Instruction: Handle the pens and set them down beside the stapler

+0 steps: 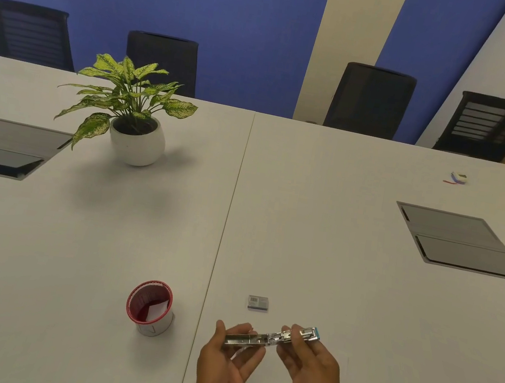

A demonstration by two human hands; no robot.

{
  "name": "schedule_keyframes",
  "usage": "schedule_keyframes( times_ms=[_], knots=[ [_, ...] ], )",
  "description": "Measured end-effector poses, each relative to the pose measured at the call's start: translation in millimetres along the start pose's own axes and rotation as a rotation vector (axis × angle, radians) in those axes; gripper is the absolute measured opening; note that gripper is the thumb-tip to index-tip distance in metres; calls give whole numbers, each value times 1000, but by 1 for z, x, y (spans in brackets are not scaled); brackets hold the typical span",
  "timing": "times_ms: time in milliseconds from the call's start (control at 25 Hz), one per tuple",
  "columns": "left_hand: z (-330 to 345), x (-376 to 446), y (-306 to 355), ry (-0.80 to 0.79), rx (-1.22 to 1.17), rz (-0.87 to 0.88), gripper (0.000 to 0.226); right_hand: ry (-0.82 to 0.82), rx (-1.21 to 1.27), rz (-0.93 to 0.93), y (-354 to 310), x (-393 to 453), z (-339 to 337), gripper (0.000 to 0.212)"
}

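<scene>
Held above the near edge of a pale grey conference table (320, 233), just right of its centre seam: an opened metal stapler (271, 338), swung out flat into one long silvery strip, bright steel along its length with a light-blue plastic tip at one end; long axis roughly level across the view, rising slightly to the right, blue tip pointing right and a little away. Gripped at the left end by the left hand (228, 366), thumb up on the far side and fingers curled under the metal; pinched toward the right end by the right hand (311, 371), thumb and forefinger closed on the strip just short of the blue tip, remaining fingers loosely curled below. Inner mechanism at mid-length blurred and hard to make out; underside hidden by the fingers; both forearms cut off by the bottom edge.

Lying just beyond the stapler, apart from it: a small grey box of staples (258, 303), barcode label up, print too small to read. Standing to the left across the seam: a red-rimmed white cup (152, 308), a slip of white paper inside. Farther back on the left: a potted plant (135, 116) in a round white pot.
</scene>
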State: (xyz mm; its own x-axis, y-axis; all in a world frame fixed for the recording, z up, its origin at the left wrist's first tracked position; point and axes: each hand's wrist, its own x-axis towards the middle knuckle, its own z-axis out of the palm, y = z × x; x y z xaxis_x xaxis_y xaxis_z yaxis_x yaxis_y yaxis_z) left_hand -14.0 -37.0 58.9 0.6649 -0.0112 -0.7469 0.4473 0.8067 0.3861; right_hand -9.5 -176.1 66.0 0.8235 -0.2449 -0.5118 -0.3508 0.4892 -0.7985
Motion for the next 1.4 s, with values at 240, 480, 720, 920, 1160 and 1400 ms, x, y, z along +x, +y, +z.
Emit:
schedule_keyframes(
  times_ms=[240,480,720,920,1160,1400],
  knots=[
    [-8,6,-7,-2,-35,-41,29,-36,112,132,-6,9,7,26],
    [-10,14,-9,37,370,36,19,-105,-69,190,-12,13,12,27],
    [-5,18,7,-199,559,153,20,-236,-380,215,-18,-4,19,28],
    [-9,22,14,-375,506,196,24,-275,-541,279,-18,-11,23,32],
    [-16,28,13,-406,563,274,26,-270,-620,304,-24,-10,23,31],
    [-15,25,13,-355,586,313,24,-270,-707,288,-23,-7,24,27]
  ],
)
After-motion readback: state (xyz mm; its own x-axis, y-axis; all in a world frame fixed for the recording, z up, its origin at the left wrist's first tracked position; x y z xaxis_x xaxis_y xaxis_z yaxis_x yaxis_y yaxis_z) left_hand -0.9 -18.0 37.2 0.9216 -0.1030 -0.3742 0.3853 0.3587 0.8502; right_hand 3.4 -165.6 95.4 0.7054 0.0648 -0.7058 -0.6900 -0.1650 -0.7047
